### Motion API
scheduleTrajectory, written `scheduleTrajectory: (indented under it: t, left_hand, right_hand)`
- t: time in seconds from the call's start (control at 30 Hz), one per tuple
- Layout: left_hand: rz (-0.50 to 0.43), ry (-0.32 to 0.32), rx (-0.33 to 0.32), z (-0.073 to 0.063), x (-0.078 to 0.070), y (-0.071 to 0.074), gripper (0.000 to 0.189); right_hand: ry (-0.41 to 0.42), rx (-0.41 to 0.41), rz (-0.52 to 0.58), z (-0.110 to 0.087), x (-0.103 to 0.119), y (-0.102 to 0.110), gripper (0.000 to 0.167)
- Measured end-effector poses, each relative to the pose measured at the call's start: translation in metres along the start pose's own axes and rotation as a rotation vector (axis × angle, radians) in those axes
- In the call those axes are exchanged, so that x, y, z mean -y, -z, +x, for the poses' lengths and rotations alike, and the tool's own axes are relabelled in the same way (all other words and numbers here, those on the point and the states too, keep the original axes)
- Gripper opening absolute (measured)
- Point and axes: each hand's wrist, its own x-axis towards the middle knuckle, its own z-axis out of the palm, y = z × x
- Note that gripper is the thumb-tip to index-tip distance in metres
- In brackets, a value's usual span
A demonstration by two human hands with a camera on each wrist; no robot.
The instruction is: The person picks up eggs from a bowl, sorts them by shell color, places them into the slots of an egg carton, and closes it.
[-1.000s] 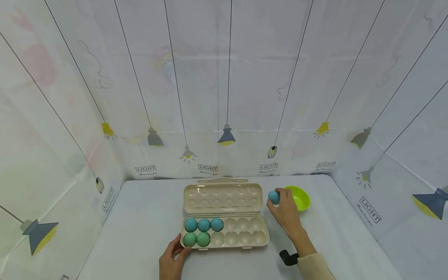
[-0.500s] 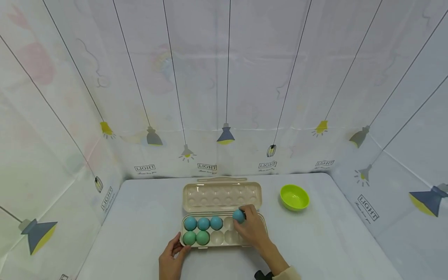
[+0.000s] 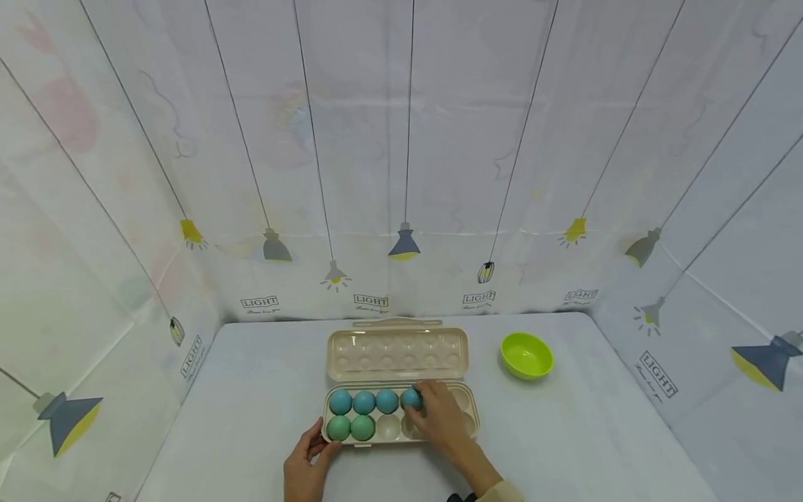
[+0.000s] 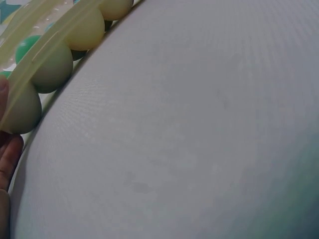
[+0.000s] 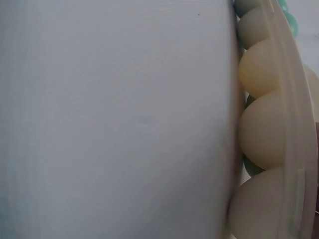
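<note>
A beige plastic egg carton (image 3: 461, 440) lies on the table with its lid (image 3: 398, 373) folded back. My right hand (image 3: 442, 418) pinches a blue ball (image 3: 410, 398) at the fourth cup of the back row, fingers partly covering it. Left of it sit three more blue balls (image 3: 364, 402); two green balls (image 3: 362, 427) fill the front row's left end. At the front left corner my left hand (image 3: 307, 464) grips the carton, thumb along the front edge. In the left wrist view its fingers (image 4: 9, 162) reach to the carton's underside. The right wrist view shows mainly the carton's rounded cups (image 5: 261, 129).
A lime green bowl (image 3: 527, 357) stands on the white table (image 3: 251, 390), right of the carton's lid. White sheets (image 3: 401, 139) printed with lamps hang behind the table and on both sides.
My right hand has carried the blue ball from beside the green bowl leftward and down to the carton's fourth back cup. My left hand has stayed on the carton's corner.
</note>
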Motion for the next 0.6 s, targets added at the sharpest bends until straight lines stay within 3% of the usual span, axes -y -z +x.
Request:
scheduleTrajectory:
  t: [0.4, 0.6]
  left_hand:
    - [-0.022, 0.017, 0.004, 0.001, 0.000, 0.001, 0.063]
    - [0.011, 0.047, 0.045, 0.001, -0.003, 0.002, 0.065]
  right_hand:
    - [-0.030, 0.036, -0.053, -0.005, 0.001, -0.005, 0.048]
    - [-0.058, 0.088, -0.027, 0.000, 0.000, 0.006, 0.048]
